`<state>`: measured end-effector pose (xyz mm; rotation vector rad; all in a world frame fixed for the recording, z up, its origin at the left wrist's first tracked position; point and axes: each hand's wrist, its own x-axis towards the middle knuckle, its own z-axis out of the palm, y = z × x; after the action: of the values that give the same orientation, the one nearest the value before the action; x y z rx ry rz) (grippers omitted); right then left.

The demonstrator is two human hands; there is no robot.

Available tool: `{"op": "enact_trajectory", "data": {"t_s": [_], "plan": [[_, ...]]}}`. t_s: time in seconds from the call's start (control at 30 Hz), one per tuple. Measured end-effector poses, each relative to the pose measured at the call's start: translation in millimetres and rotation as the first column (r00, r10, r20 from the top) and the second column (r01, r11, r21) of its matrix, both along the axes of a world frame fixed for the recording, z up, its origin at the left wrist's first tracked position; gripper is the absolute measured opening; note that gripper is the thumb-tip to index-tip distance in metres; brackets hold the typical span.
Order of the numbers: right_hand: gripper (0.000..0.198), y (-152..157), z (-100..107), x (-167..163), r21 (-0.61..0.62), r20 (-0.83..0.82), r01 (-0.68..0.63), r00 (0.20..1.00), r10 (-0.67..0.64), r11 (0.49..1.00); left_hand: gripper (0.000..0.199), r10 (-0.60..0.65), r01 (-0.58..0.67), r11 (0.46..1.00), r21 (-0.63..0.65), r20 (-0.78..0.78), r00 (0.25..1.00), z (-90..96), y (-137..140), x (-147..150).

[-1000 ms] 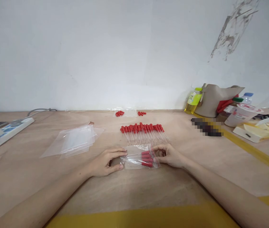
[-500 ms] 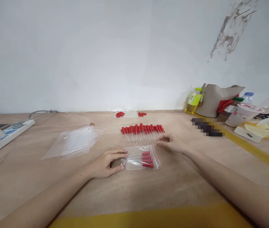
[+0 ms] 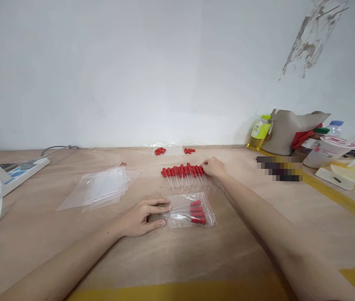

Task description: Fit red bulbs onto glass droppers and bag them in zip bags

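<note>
A flat, clear plastic zip bag (image 3: 182,214), glossy and wrinkled, lies on the smooth, light-brown surface (image 3: 152,259). Through its film show slender, transparent tubes with rounded, matt red bulbs, their bulbs towards the red-lined edge on the right. Beyond it runs a row of red-bulbed clear droppers (image 3: 182,170), thin tubes pointing towards the person. A fanned stack of clear plastic bags (image 3: 105,186) lies to the left.

The right hand covers the row's right end, so the droppers there are partly hidden; a dark object (image 3: 279,171) farther right is pixelated beyond recognition, and a white power strip (image 3: 23,177) is cut off by the left edge.

The left hand (image 3: 142,217) has thumb and fingers spread, fingertips at the zip bag's left edge. The right hand (image 3: 214,167) has its fingers bent at the rightmost visible bulbs; whether they pinch one, I cannot tell.
</note>
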<state>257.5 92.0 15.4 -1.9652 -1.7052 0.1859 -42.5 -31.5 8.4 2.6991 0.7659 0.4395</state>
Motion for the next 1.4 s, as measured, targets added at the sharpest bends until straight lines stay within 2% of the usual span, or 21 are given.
{"op": "enact_trajectory", "data": {"t_s": [0.17,0.23,0.3,0.37,0.43,0.57,0.7,0.83,1.07,1.23,1.33,1.4], "plan": [[0.020,-1,10,10,-0.024,-0.139,0.018,0.990,-0.021,1.000,0.044,0.021,-0.021,1.000,0.018,0.000,1.000,1.0,-2,1],[0.022,-12,17,18,0.012,-0.195,0.013,0.981,-0.011,1.000,0.044,0.028,-0.028,1.000,0.012,0.000,1.000,1.7,-2,1],[0.020,-30,22,26,0.098,-0.339,0.012,0.940,0.022,0.995,0.043,0.030,-0.030,1.000,0.005,-0.006,1.000,2.2,-3,1],[0.013,-52,23,33,0.245,-0.605,0.043,0.788,0.118,0.968,0.041,0.028,-0.028,1.000,0.004,-0.008,1.000,2.6,-3,1],[0.010,-74,18,37,0.328,-0.756,0.094,0.623,0.201,0.940,0.041,0.024,-0.024,1.000,0.008,-0.004,1.000,3.1,-2,1],[0.014,-103,-3,37,0.250,-0.916,0.110,0.350,0.198,0.962,0.041,0.029,-0.029,1.000,-0.002,-0.010,1.000,4.2,-2,1],[0.017,-113,-19,27,0.192,-0.965,0.106,0.201,0.168,0.976,0.041,0.035,-0.035,0.999,-0.009,-0.017,0.999,4.2,-2,1],[0.015,-115,-23,18,0.193,-0.975,0.114,0.138,0.177,0.974,0.041,0.035,-0.035,0.999,-0.007,-0.013,0.999,3.6,-2,1],[0.016,-123,-24,16,0.184,-0.978,0.051,0.106,0.178,0.982,0.041,0.030,-0.030,1.000,-0.004,0.001,1.000,3.9,-2,2],[0.017,-126,-24,19,0.182,-0.982,0.082,0.073,0.176,0.980,0.041,0.031,-0.031,0.999,-0.006,-0.004,1.000,3.6,-2,1],[0.017,-127,-26,15,0.142,-0.989,0.025,0.039,0.141,0.990,0.043,0.046,-0.046,0.999,-0.004,-0.007,0.999,3.6,-2,1],[0.020,-129,-28,11,0.108,-0.992,-0.044,0.065,0.111,0.993,0.045,0.053,-0.053,0.999,-0.001,-0.008,0.999,3.2,-3,1]]}}
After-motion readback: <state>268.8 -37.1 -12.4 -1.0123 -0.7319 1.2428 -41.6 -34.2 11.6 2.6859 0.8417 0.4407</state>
